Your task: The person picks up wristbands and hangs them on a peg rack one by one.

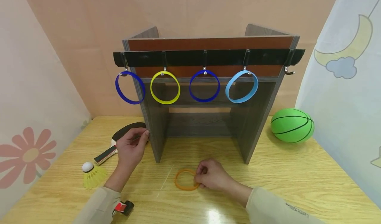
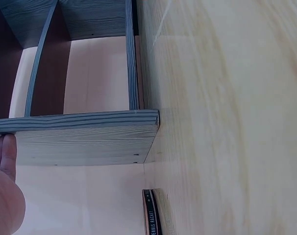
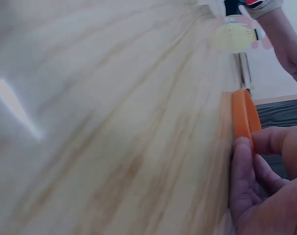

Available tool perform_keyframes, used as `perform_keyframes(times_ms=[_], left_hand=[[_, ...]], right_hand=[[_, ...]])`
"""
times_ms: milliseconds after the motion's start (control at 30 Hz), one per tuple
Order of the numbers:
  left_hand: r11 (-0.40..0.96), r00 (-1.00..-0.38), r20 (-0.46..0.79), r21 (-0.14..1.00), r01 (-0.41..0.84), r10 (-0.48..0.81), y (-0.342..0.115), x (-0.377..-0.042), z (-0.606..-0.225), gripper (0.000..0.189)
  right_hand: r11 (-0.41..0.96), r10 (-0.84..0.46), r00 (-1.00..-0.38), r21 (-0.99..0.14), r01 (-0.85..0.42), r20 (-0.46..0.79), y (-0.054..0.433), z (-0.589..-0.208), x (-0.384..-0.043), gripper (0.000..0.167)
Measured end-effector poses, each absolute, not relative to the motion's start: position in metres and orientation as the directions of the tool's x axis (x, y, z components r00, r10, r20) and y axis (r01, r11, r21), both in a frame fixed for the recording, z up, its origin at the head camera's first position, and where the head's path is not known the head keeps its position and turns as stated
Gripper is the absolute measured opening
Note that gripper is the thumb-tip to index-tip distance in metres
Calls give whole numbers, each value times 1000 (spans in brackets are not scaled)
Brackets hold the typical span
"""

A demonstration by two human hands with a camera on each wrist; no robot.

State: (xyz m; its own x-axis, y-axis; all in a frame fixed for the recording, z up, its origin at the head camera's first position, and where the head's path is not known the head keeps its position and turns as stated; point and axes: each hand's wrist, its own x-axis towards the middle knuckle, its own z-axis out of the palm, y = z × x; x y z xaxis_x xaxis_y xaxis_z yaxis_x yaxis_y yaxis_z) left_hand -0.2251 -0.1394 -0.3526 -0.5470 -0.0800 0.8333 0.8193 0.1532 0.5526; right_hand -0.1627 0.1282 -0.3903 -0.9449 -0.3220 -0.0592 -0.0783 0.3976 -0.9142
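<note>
An orange wristband (image 1: 186,189) is at the table's front middle, its right side pinched between the thumb and fingers of my right hand (image 1: 212,176). In the right wrist view, the orange band (image 3: 240,115) stands out beyond the fingertips, close to the tabletop. My left hand (image 1: 131,148) touches the left side panel of a grey wooden shelf (image 1: 154,118) with its fingertips. On hooks along the shelf's black strip hang a dark blue band (image 1: 120,93), a yellow band (image 1: 152,93), a second dark blue band (image 1: 191,93) and a light blue band (image 1: 227,93).
The far-right hook (image 1: 288,71) carries no band. A table tennis racket (image 1: 105,155) and a yellow shuttlecock (image 1: 93,176) lie left of the shelf. A green ball (image 1: 291,125) sits to the right. Patterned cloth walls border the wooden table (image 1: 297,184).
</note>
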Motion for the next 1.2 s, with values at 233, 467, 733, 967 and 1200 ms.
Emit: perform_keyframes(times_ms=[233,467,733,967,1200], left_hand=[[179,-542,838,544,820,-64,-133,-212,-337,10],[193,-537,841,538,820,-62,-132,-210,-334,11],[196,-542,838,544,816,-65,-131,-210,-335,11],[184,-537,841,538,823,-59,-132,-212,-335,11],[202,-542,838,543,815,-64,-133,-212,-337,11]], right_hand=[[334,-318,-940,-943,10,-122,135,-388,-158,11],[226,-388,-911,-973,56,-143,158,-387,-150,14],[111,-476,-873,-992,62,-108,187,-372,-140,18],[41,-477,-878,-997,-68,41,217,-343,-139,12],[-101,-462,-847,-964,-246,264,244,-314,-138,20]])
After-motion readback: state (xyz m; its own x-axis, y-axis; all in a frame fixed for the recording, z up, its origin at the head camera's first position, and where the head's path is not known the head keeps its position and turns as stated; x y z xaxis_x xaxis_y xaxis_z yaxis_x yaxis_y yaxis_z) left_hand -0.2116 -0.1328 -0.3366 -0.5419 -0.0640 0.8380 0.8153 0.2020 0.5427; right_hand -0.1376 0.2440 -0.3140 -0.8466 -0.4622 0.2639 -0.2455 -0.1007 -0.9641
